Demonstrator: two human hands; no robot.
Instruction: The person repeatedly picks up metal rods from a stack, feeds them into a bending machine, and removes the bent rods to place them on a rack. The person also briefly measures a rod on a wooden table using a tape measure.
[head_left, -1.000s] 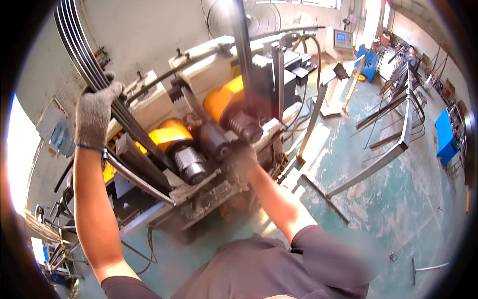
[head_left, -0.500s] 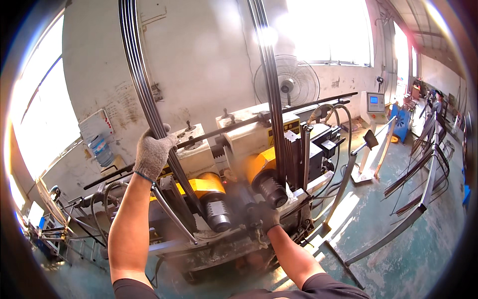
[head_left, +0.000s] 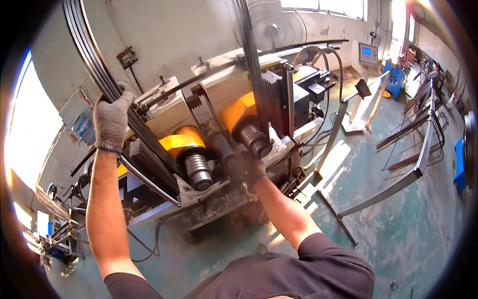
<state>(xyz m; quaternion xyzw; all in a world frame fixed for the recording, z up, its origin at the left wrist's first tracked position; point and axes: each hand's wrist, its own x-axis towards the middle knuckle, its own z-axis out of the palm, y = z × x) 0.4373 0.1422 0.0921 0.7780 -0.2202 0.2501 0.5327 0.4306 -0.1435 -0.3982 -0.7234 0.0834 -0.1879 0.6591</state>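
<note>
Standing fan by the wall, blue-screened control box, bent metal strips on green floor

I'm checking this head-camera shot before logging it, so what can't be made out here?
- Right hand: motion-blurred, so what its fingers touch at the rolling machine cannot be told.
- Bent metal strips gripped by the left hand: upper ends cut off by the frame's top edge.
- Far workshop items at right: too small and rim-distorted.
</note>
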